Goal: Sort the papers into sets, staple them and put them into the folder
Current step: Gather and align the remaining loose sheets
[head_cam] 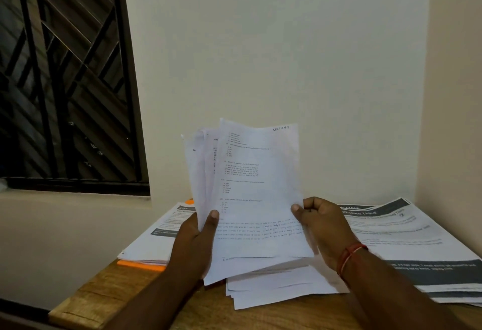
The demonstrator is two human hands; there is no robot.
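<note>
Currently both hands hold a fanned sheaf of papers [250,186] upright over the wooden table [104,301].
Far left, orange folder [140,265] lies under a paper stack [156,238]; left hand [194,241] grips the sheaf's lower left; right hand [323,228] pinches the front sheet's right edge; loose pile [273,285] beneath.

A plain room in a home, used as a study corner: cream plastered walls [260,55], a dark barred window [65,76] at left, a wooden tabletop [109,293] stacked with printed papers [407,241].
</note>
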